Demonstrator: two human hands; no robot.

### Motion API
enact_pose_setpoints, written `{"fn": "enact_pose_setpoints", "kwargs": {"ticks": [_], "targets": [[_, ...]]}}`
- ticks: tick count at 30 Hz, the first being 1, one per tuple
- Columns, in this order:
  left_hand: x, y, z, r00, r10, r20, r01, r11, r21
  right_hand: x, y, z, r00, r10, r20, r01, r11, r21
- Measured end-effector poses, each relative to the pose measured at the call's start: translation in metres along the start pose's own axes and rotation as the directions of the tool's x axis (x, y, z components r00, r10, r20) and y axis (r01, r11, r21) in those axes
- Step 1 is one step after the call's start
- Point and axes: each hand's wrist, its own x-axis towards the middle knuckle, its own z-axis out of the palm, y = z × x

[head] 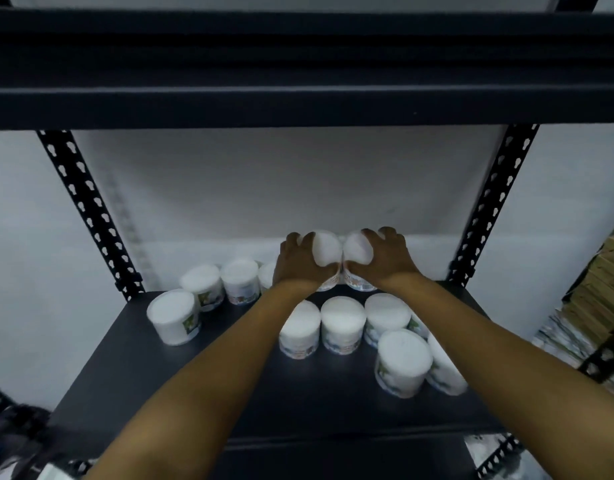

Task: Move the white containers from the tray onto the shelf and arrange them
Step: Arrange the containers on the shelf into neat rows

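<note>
A: Dark metal shelf (181, 386), both bare arms stretched forward over it, forearms converging toward the back.

B: Left hand (300, 263)?

A: Palm down on top of a white tub (328, 251), fingers curled over the lid's far edge, thumb wrapped down the near side. Gripping it.

B: Right hand (385, 258)?

A: Same pose, mirrored. Fingers curled over a second white tub (358, 249), thumb on the near side. Gripping that one.

B: Position of the two held tubs?

A: Side by side, touching or very nearly so, at the back of the shelf near the wall. Resting on the board or lifted just off it: cannot tell, bases partly hidden behind the wrists.

B: Other tubs?

A: Left group of four (203, 284) in a curved line, upright, printed labels on the sides; the rightmost partly hidden behind the left wrist. Front row of three (341, 322) just below the hands, close together. Two more (404, 362) nearer the front right, tilted slightly, touching each other.

B: Contents?

A: Not visible. Lids on, all white, labels too blurred to read.

B: Surroundings?

A: Black slotted uprights (91, 213) on both sides, upper shelf beam (298, 67) overhead, pale wall (281, 185) behind. Stacked paper or card goods (599, 285) at far right. No tray in view.
</note>
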Motion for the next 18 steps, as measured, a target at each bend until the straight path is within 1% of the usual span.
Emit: {"fn": "enact_pose_setpoints", "kwargs": {"ticks": [2, 4, 7, 9, 11, 14, 18], "targets": [[-0.016, -0.004, -0.017, 0.999, -0.030, 0.016, 0.030, 0.999, 0.015, -0.016, -0.018, -0.001, 1.000, 0.020, 0.021, -0.019, 0.999, -0.031], [-0.036, -0.008, -0.031, 0.999, -0.033, 0.000, 0.033, 0.999, 0.024, -0.036, -0.032, 0.000, 1.000, 0.009, 0.000, -0.009, 0.999, -0.035], [-0.069, -0.015, -0.044, 0.996, 0.022, -0.083, -0.021, 1.000, 0.019, -0.069, -0.047, 0.005, 0.997, -0.042, -0.066, 0.041, 0.999, -0.012], [-0.090, -0.020, -0.050, 0.994, 0.040, -0.097, -0.040, 0.999, 0.004, -0.088, -0.054, 0.010, 0.996, -0.053, -0.078, 0.053, 0.999, 0.001], [-0.109, -0.024, -0.052, 0.996, 0.027, -0.081, -0.031, 0.998, -0.048, -0.105, -0.056, 0.017, 0.996, -0.047, -0.072, 0.049, 0.998, 0.037], [-0.134, -0.029, -0.047, 0.999, -0.033, -0.027, 0.029, 0.993, -0.116, -0.125, -0.053, 0.030, 1.000, -0.009, -0.021, 0.010, 0.999, 0.043], [-0.159, -0.035, -0.033, 0.994, -0.105, 0.031, 0.107, 0.989, -0.098, -0.144, -0.044, 0.047, 0.999, 0.013, 0.039, -0.014, 0.999, 0.040]]}}
